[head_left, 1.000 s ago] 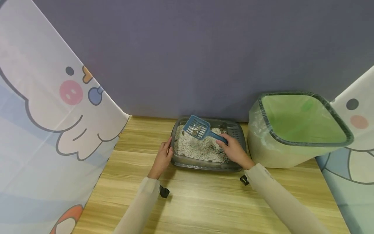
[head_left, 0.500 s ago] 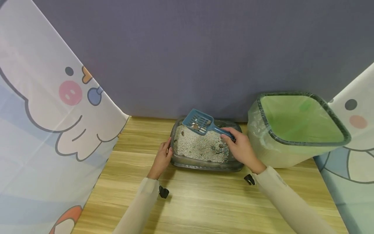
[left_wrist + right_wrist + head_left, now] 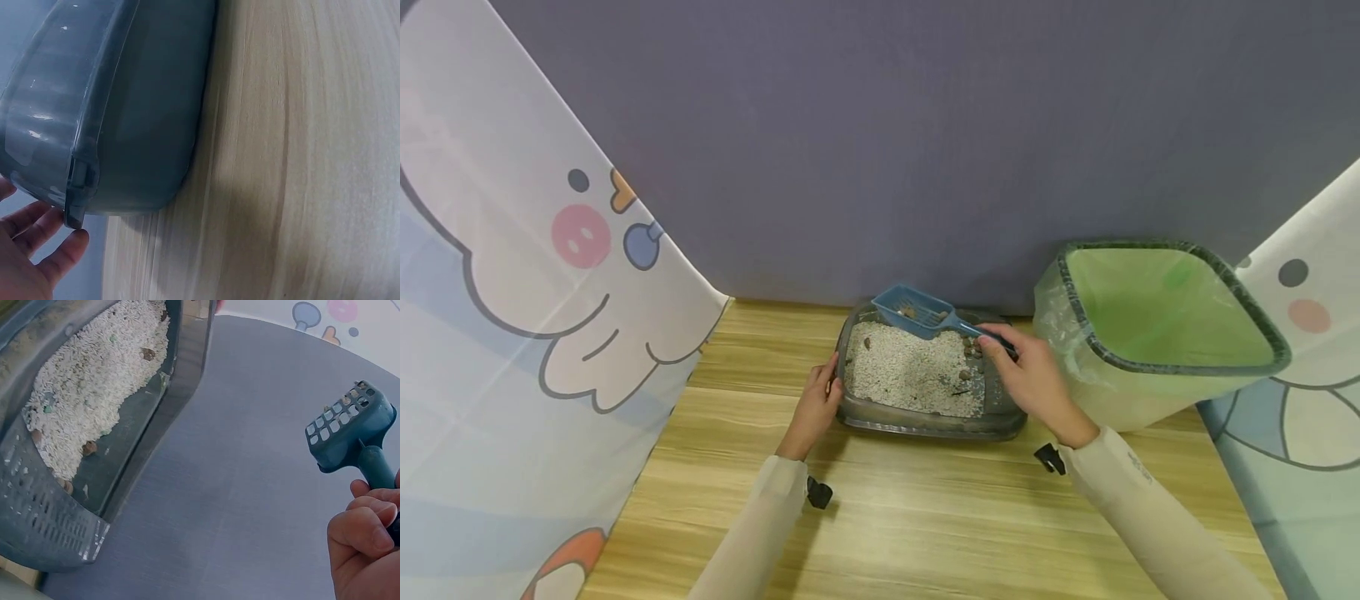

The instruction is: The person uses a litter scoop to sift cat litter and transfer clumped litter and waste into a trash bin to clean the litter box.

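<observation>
My right hand (image 3: 1026,371) grips the handle of a blue slotted litter scoop (image 3: 917,312), raised over the back of a grey litter box (image 3: 917,425). A few brown clumps (image 3: 908,312) lie in the scoop's basket. Pale litter (image 3: 910,371) covers much of the box floor, with more brown clumps at its edges. At the box's left end, my left hand (image 3: 816,408) holds the rim. In the left wrist view its thumb (image 3: 67,251) is on one side of the rim and the fingers on the other. The right wrist view shows the slotted underside of the scoop (image 3: 350,422).
A bin (image 3: 1112,400) lined with a clear bag stands right of the box, its top edged by a dark rim. Behind the wooden table (image 3: 910,517) rises a grey-purple backdrop (image 3: 865,150). Cartoon-printed cloths (image 3: 497,333) flank both sides.
My right hand has lifted the scoop and drawn it slightly right and back, levelling its basket. Some litter has left the basket while clumps stay in it. The left hand keeps its place.
</observation>
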`<control>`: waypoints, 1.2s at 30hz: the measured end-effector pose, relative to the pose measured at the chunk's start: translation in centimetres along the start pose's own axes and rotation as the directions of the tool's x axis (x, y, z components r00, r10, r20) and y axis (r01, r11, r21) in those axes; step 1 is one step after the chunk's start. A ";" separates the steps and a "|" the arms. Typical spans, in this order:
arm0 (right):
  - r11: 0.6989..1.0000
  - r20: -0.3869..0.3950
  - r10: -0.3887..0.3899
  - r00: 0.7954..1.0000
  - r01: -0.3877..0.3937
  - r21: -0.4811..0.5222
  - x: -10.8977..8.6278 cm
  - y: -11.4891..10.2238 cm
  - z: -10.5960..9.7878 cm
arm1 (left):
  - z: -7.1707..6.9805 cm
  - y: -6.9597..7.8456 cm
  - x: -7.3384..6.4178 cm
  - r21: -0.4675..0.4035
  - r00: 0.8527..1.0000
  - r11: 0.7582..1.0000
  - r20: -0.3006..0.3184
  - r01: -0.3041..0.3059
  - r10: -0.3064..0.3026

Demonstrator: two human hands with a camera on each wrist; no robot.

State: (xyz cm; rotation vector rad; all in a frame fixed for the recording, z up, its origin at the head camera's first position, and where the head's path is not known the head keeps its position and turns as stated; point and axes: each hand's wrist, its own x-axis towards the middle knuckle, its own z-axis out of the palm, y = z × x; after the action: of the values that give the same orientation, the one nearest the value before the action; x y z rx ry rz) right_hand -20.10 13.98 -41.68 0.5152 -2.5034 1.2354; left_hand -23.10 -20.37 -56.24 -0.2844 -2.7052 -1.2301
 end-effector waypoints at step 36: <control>0.970 -0.488 0.072 0.870 -0.175 -0.167 -1.1 -0.8 -12.7 | -0.1 0.2 -0.1 0.008 1.000 1.000 -0.017 -0.025 0.025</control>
State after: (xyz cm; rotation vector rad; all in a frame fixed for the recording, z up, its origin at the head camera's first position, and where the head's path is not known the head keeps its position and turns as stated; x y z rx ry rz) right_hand -17.36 23.95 -34.14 -0.0138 -2.2180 0.9772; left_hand -22.92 -20.33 -56.12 -0.3036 -2.6830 -1.2093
